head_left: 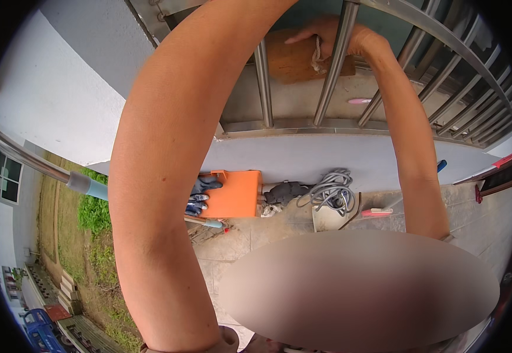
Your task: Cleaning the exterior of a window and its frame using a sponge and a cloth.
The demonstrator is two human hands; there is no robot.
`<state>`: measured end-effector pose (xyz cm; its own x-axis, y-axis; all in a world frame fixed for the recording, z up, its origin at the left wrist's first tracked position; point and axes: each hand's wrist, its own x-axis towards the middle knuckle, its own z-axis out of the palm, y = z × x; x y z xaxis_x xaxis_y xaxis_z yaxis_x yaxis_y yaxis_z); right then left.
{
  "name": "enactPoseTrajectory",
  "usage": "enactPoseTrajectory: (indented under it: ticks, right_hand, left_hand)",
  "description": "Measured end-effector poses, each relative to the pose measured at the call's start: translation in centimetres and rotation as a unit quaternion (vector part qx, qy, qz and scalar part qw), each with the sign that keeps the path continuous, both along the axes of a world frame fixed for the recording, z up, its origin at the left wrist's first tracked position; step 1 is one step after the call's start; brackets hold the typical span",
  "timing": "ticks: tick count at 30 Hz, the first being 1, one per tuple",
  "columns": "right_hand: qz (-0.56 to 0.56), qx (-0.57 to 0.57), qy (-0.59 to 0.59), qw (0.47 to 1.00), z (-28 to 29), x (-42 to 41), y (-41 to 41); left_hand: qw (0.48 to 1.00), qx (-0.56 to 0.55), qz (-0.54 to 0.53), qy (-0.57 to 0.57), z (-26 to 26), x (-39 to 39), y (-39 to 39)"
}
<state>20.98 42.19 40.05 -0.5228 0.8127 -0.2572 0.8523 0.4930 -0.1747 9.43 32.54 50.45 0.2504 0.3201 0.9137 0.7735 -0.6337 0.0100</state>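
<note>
My right hand (322,37) is behind the stainless-steel window bars (336,66), partly hidden by one upright and a little blurred. It grips a flat wooden board (289,59) near a loop of pale twisted rope (316,57) that hangs from the board. One finger stretches left across the wood. The board is over the sill (291,103) inside the bars. My left forearm rises along the left of the picture and leaves at the top edge, so my left hand is out of view.
A pink-handled item (360,101) lies on the sill. Below the wall are an orange plastic container (234,194) with work gloves (197,203), a coiled grey hose or cable (333,189), dark cloth (286,193) and a red-handled tool (377,212). At left, a metal pole (31,152) crosses the view.
</note>
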Motion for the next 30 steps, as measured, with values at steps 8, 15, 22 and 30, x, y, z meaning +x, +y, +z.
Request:
enactPoseTrajectory:
  ticks: [8,15,22,30]
  right_hand:
    - [0.18,-0.015,0.294,0.939,-9.7,-5.3,0.5]
    - [0.188,-0.141,0.068,0.97,-8.3,-3.3,-0.7]
    - [-0.056,-0.106,-0.145,0.982,-3.0,1.3,-2.7]
    - [0.086,0.247,-0.034,0.965,-0.3,1.2,-3.0]
  left_hand:
    - [0.998,-0.048,0.029,0.006,0.9,0.9,0.0]
    - [1.0,-0.012,0.008,0.017,0.6,0.0,1.0]
    - [0.998,-0.054,-0.001,0.014,1.3,0.7,0.1]
    - [1.0,-0.01,-0.025,0.013,0.9,-0.1,1.1]
